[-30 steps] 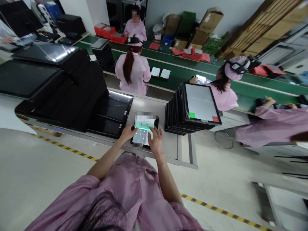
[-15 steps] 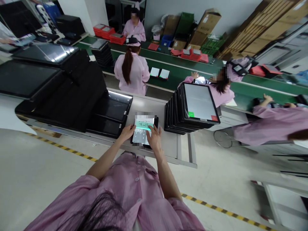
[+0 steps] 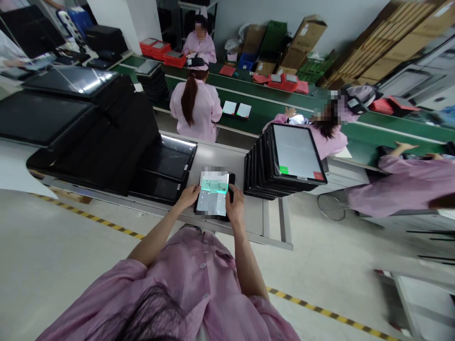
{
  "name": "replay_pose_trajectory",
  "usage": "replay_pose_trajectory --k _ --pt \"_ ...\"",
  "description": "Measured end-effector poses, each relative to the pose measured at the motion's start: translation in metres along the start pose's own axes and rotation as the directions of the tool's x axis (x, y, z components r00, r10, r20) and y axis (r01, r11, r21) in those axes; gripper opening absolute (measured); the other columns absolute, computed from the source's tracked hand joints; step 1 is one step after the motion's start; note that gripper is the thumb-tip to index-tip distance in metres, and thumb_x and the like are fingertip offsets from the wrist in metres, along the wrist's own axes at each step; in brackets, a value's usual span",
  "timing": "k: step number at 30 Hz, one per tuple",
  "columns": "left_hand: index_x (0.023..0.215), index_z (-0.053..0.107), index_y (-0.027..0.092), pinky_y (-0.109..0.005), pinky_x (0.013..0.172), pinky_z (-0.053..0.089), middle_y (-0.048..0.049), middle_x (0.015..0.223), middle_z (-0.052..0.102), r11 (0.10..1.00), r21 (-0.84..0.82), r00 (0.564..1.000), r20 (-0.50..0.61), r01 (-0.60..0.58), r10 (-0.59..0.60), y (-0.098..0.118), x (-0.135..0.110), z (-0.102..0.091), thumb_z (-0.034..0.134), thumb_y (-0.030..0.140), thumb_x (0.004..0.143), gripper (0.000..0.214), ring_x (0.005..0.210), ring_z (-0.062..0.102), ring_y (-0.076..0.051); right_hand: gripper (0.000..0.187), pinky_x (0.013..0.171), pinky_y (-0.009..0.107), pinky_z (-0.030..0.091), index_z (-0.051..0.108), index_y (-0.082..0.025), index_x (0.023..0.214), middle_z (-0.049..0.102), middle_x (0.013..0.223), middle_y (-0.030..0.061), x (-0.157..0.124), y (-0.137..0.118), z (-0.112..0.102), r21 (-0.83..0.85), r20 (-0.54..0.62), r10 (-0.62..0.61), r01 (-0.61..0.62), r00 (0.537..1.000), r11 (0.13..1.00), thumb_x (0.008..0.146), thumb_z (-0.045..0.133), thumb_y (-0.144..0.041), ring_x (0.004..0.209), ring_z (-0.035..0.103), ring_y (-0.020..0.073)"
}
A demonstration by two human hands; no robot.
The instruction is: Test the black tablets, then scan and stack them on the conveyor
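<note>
A tablet (image 3: 209, 202) with a lit screen lies on the grey bench in front of me. Its screen has a teal band with dark handwriting-like marks above paler panels; parts are blurred. My left hand (image 3: 188, 196) grips the tablet's left edge, thumb at the rim. At the right edge my right hand (image 3: 235, 203) is closed round the frame, its thumb near the screen's side. Right of the tablet rises a stack of black-framed tablets (image 3: 296, 151), the top one showing a white screen with green and red corners. Dark tablets (image 3: 165, 158) lie in stacks to the left.
Larger piles of black devices (image 3: 95, 123) fill the bench's left end. Beyond, several people in pink sit along a green conveyor table (image 3: 245, 85) carrying red trays (image 3: 282, 83). Cardboard boxes (image 3: 384, 42) stand at the back. A wire-rimmed stool (image 3: 330, 207) is at right.
My right hand has moved from over the screen to the tablet's right edge. The dark marks on the teal band look different. My left hand stays at the left edge.
</note>
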State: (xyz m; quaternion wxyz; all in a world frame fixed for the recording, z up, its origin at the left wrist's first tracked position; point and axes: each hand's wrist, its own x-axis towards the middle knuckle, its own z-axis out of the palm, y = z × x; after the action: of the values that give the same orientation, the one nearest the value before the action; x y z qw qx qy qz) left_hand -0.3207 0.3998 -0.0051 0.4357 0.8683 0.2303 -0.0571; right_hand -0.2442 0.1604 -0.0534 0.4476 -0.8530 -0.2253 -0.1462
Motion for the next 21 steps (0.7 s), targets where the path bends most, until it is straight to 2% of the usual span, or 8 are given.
replay_pose_trajectory --k 3,6,10,16,21 --pt "0.134 0.079 0.017 -0.038 0.111 0.054 -0.0178 0.139 0.081 1.000 -0.004 1.000 0.000 -0.003 0.003 -0.001 0.001 0.001 0.045 0.050 0.115 0.051 0.133 0.074 -0.036 0.052 0.118 0.055 0.056 0.063 -0.019 0.150 0.073 0.148 0.0188 -0.006 0.016 -0.002 0.182 -0.095 0.197 -0.177 0.976 0.967 0.112 0.052 -0.052 0.136 0.070 0.0304" --pt "0.135 0.078 0.017 -0.037 0.112 0.052 -0.0178 0.141 0.081 1.000 0.002 1.000 0.001 -0.011 0.011 -0.002 0.001 0.001 0.043 0.049 0.115 0.052 0.136 0.073 -0.034 0.053 0.110 0.051 0.061 0.066 -0.017 0.144 0.077 0.140 0.0192 -0.013 0.027 0.001 0.304 -0.101 0.311 -0.269 0.945 0.914 0.110 0.054 -0.057 0.126 0.075 0.0290" --pt "0.131 0.080 0.017 -0.037 0.113 0.052 -0.0174 0.140 0.081 1.000 -0.017 1.000 0.013 -0.024 0.024 -0.004 0.001 0.001 0.041 0.047 0.116 0.052 0.136 0.073 -0.033 0.054 0.109 0.049 0.060 0.067 -0.017 0.141 0.080 0.131 0.0172 -0.018 0.031 0.006 0.308 -0.082 0.312 -0.273 0.947 0.911 0.110 0.054 -0.059 0.121 0.076 0.0279" --pt "0.137 0.080 0.018 -0.038 0.116 0.052 -0.0163 0.143 0.081 0.999 -0.049 1.000 -0.007 -0.017 0.017 -0.006 0.004 0.000 0.047 0.048 0.114 0.051 0.140 0.071 -0.034 0.055 0.109 0.049 0.059 0.069 -0.017 0.139 0.082 0.121 0.0153 -0.017 0.029 0.006 0.341 -0.077 0.352 -0.307 0.933 0.889 0.108 0.056 -0.060 0.114 0.077 0.0278" --pt "0.125 0.085 0.012 -0.039 0.113 0.053 -0.0224 0.135 0.082 0.998 0.048 0.999 -0.025 -0.034 0.035 0.009 0.028 -0.006 0.043 0.050 0.114 0.058 0.136 0.073 -0.038 0.058 0.110 0.051 0.058 0.069 -0.016 0.137 0.080 0.125 0.0160 -0.016 0.028 0.005 0.358 -0.063 0.364 -0.320 0.929 0.877 0.105 0.059 -0.063 0.116 0.076 0.0296"
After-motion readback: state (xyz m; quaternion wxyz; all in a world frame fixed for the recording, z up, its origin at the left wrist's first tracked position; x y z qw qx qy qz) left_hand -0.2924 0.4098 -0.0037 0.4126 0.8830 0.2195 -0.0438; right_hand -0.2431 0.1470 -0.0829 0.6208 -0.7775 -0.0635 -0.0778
